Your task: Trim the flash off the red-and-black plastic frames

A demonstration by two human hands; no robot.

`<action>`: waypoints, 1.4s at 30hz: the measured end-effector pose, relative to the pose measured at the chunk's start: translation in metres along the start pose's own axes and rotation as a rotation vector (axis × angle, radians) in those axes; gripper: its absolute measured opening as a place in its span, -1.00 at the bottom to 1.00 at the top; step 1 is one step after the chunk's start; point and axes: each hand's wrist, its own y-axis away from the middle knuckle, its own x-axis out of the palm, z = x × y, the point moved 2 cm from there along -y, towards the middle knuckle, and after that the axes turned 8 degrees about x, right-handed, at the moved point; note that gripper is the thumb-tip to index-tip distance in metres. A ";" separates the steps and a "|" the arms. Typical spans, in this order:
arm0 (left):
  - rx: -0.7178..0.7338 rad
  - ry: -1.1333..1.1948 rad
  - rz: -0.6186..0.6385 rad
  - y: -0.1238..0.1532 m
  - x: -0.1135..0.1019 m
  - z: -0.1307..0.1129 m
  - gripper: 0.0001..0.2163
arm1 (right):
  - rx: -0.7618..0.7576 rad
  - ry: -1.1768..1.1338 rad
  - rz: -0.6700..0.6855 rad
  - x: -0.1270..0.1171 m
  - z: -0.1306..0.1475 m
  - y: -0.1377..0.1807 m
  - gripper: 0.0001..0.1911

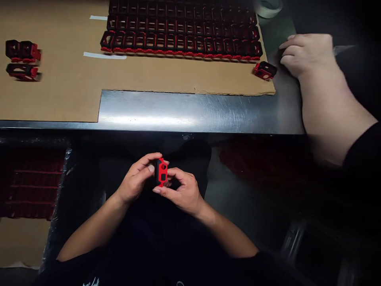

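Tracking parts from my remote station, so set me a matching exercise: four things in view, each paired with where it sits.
Things:
1 red-and-black part
2 long rows of parts
3 lone part
4 roll of tape

Places:
A on the steel table, past the far corner of the cardboard sheet
B beside a co-worker's hand
C on the cardboard sheet, next to white strips
D held between the left hand and right hand

Pairs: 1-D, 2-C, 3-B, 4-A
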 end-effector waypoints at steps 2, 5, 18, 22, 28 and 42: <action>0.024 -0.098 0.105 0.008 -0.008 -0.003 -0.55 | 0.001 -0.003 0.028 0.000 -0.003 -0.001 -0.76; 0.018 -0.223 0.239 0.017 -0.014 -0.004 -0.41 | 0.000 0.022 0.049 0.001 -0.006 -0.001 -0.78; -0.024 0.071 0.302 0.022 -0.013 0.008 -0.39 | 0.080 -0.077 0.139 -0.003 -0.006 0.003 -0.67; -0.026 0.028 0.295 0.027 -0.017 0.010 -0.36 | 0.225 -0.350 0.279 -0.006 -0.009 0.002 -0.53; 0.025 -0.337 0.307 0.035 -0.031 0.011 -0.32 | 0.448 -0.701 0.323 -0.007 -0.013 -0.002 -0.61; -0.041 -0.734 0.107 0.048 -0.024 -0.002 -0.40 | 0.221 -0.303 0.213 -0.004 -0.010 0.002 -0.91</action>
